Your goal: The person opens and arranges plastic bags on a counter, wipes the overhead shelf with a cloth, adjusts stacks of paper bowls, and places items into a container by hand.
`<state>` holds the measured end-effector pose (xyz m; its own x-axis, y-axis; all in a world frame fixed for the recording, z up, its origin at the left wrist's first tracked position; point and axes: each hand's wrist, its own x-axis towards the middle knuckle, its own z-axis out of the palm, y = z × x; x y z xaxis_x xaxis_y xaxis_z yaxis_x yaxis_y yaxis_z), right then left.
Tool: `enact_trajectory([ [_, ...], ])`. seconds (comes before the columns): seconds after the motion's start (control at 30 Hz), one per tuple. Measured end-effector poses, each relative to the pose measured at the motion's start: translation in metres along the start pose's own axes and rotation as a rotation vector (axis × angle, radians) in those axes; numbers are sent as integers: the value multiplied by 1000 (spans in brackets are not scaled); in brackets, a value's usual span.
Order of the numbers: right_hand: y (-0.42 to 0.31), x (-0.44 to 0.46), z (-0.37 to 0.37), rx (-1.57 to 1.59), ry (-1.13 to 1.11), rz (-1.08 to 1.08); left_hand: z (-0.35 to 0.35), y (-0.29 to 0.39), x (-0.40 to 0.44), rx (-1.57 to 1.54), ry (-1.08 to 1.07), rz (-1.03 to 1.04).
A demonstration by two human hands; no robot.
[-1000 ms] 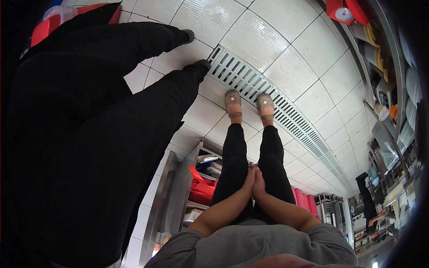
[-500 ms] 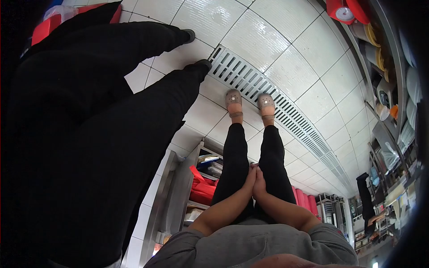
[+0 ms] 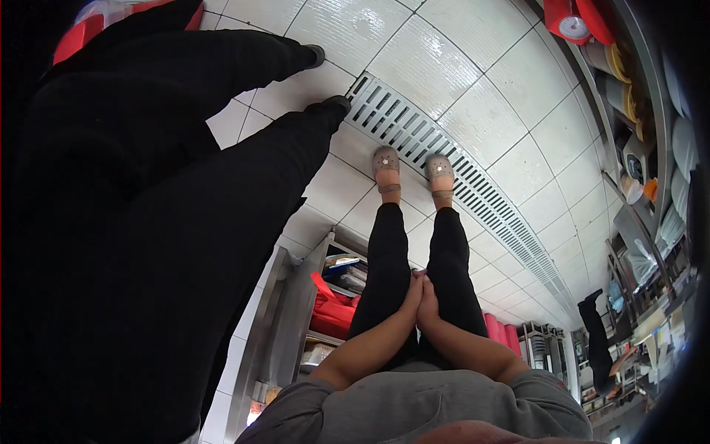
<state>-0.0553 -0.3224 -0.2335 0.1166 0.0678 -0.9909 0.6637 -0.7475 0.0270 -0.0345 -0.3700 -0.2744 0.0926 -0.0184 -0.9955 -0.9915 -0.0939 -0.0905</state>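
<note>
In front of my lap, my left hand [image 3: 415, 290] and my right hand [image 3: 428, 305] are closed against each other, fingers pressed together. Whatever lies between them, if anything, is hidden. Both forearms reach in from the grey shirt [image 3: 421, 403] and rest before my black trousers [image 3: 387, 259]. Below them, my grey-brown clogs [image 3: 385, 157] stand beside the slotted floor drain [image 3: 414, 122]. Neither hand touches any other object that I can see.
Another person in black trousers [image 3: 170, 185] stands close at the left. A metal shelf unit [image 3: 292, 325] holds a red bag [image 3: 331, 314]. Racks on the right carry a red scale [image 3: 569, 26] and stacked containers [image 3: 617, 96]. A further person's dark leg [image 3: 595, 337] shows at far right.
My hands keep the same clasped pose. The view has shifted very slightly. At far right, the distant person's dark leg has moved a little to the left.
</note>
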Motion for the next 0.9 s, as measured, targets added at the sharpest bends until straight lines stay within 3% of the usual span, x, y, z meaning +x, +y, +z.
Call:
enact_trajectory([
  [0.2, -4, -4, 3, -5, 32, -20, -5, -5, 4, 0, -10, -95],
  [0.3, -7, -7, 5, 11, 48, -6, 11, 14, -11, 31, 33, -13],
  [0.9, 14, 6, -8, 18, 30, -35, -3, 9, -14, -71, -50, -20],
])
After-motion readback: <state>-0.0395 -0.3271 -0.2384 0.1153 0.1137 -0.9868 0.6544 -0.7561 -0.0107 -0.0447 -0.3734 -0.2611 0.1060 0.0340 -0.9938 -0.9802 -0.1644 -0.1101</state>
